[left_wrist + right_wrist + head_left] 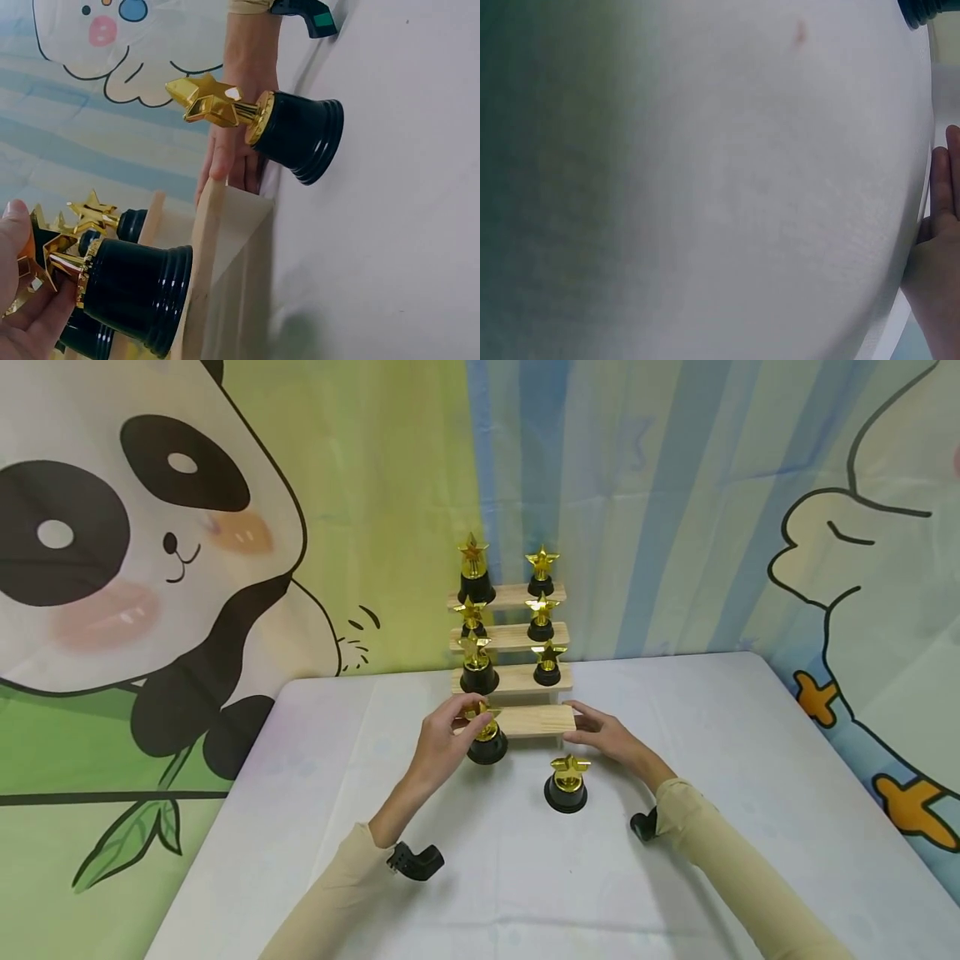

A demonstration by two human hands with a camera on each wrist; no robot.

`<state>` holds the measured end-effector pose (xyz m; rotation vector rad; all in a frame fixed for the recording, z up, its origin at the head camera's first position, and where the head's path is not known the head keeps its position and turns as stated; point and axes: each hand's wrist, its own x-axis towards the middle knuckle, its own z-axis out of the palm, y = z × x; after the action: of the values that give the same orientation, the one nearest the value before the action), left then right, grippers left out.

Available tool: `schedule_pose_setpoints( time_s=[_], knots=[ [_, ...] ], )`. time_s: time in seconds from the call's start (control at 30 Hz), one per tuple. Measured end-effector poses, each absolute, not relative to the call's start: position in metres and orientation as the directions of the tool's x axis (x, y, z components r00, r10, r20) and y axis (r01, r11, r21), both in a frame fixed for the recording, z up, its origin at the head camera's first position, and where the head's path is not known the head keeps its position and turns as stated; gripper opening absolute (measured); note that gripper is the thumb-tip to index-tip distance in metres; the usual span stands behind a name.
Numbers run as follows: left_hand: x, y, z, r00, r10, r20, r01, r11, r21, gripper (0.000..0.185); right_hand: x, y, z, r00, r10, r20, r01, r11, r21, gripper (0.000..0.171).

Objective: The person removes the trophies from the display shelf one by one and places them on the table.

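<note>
- The small gold star trophy on a black flared plastic base (487, 739) stands at the front left of the bottom step, base on or just above the white worktop (315, 793); the frames do not settle which.
- The left hand (442, 745) is the grip in use: its fingertips pinch the gold star head, with the base left free.
- Judged risk: held only by the thin star top, the heavy base can swing or twist out of the pinch and drop.
- The right hand (611, 737) lies with straight fingers against the right end of the lowest pale wooden step (534, 720), grasping nothing.
- A second gold star trophy with black base (567, 783) stands free on the worktop, just in front of the right hand and near that forearm.
- Judged risk: a sweep of the right sleeve can tip it.
- The four-step pale wooden stand (510, 643) carries six more gold star trophies (476, 568), two to each upper step, close to the edges.
- Judged risk: a knock or push on the bottom step can shake the stand and topple those above.
</note>
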<state>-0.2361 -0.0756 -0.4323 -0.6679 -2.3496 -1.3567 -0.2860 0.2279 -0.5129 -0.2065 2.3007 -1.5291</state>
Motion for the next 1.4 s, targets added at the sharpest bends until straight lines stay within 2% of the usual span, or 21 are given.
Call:
schedule_pose_setpoints(
  time_s=[0.63, 1.13, 1.4],
  knots=[
    [-0.201, -0.086, -0.455, -0.817, 0.297, 0.494, 0.577, 0.441, 0.688, 0.027, -0.285, 0.229, -0.515, -0.92, -0.328, -0.216, 0.075, 0.391, -0.917, 0.082],
    [-0.189, -0.086, -0.472, -0.828, 0.318, 0.461, 0.559, 0.411, 0.72, 0.026, -0.285, 0.228, -0.516, -0.921, -0.314, -0.23, 0.079, 0.428, -0.9, 0.083],
    [-0.185, -0.084, -0.477, -0.834, 0.322, 0.448, 0.548, 0.386, 0.742, 0.027, -0.268, 0.22, -0.48, -0.911, -0.335, -0.24, 0.074, 0.44, -0.895, 0.076]
  ],
)
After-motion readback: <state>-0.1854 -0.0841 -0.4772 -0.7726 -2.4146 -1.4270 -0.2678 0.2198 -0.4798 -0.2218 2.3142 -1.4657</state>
